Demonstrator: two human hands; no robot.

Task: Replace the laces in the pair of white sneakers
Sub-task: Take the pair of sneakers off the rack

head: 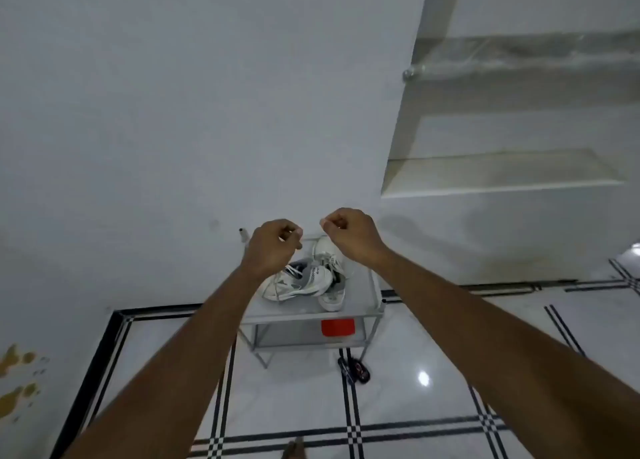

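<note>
**Both hands raised over the sneakers on a small table**

A person stands on a white tiled floor (311,396) with dark striped lines and holds both arms out ahead. The left hand (273,247) and the right hand (349,235) are raised side by side, close but not touching, above a small grey table (363,299) that stands against a pale wall (156,112). Both hands have their fingers curled in. The left hand pinches a thin white lace (288,237) between thumb and fingers. The right hand's fingers are also bunched at the tips, with a small pale speck there, but the picture is too blurred to tell whether it holds anything.

The pair of white sneakers (304,280) sits on the table top, just below and beyond the hands. The two shoes lie close together, one partly on the other, with grey and dark trim and loose laces trailing from the left one.

On the table's lower shelf rests a red box (337,327). On the floor near the table's right leg lies a dark sandal (355,370). To the far right a recess in the wall holds glass shelves (502,167). Yellowish stains (17,382) mark the wall at the near left.
</note>
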